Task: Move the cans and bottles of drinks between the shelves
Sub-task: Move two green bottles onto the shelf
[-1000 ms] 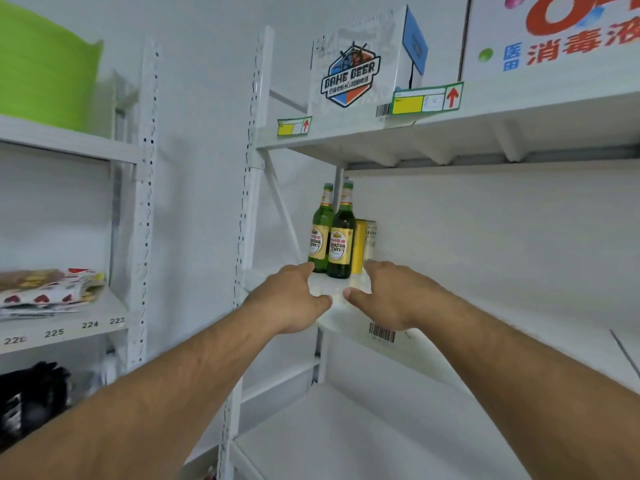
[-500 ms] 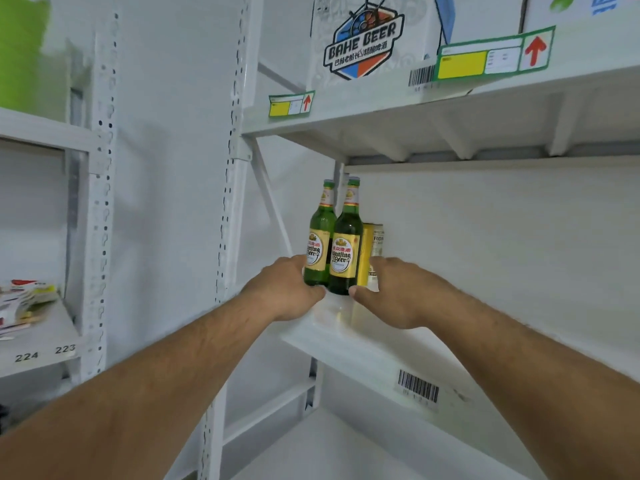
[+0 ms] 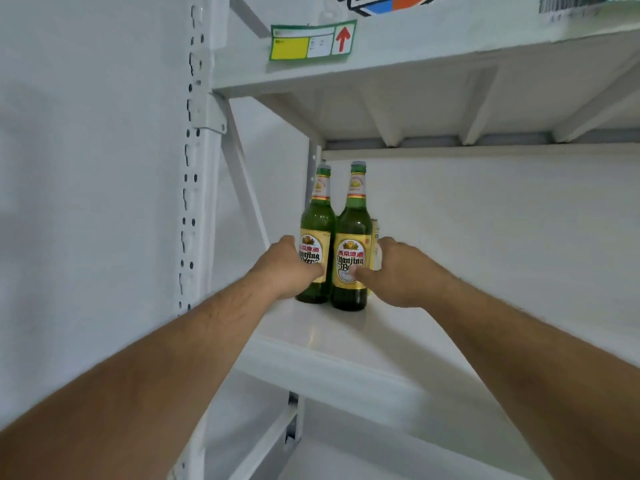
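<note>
Landmark: white shelf [image 3: 346, 344], the middle board of the rack.
Left bottle [image 3: 317, 233]: standing upright at the shelf's back left corner.
Right bottle [image 3: 354, 237]: standing touching the left bottle.
Left hand [image 3: 289, 268]: wrapping around the left bottle's label.
Right hand [image 3: 393, 271]: closing on the right bottle, thumb lying across its label.
Can [image 3: 375, 237]: peeking out behind the right bottle.

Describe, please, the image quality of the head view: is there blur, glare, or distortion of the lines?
Head view: light is soft and even, with only faint shadows under the upper shelf. The two green bottles and both hands, left hand and right hand, look fairly sharp. The shelf surface shows a weak reflection, no strong glare. The wide lens stretches the forearms and bends the perforated upright.
</note>
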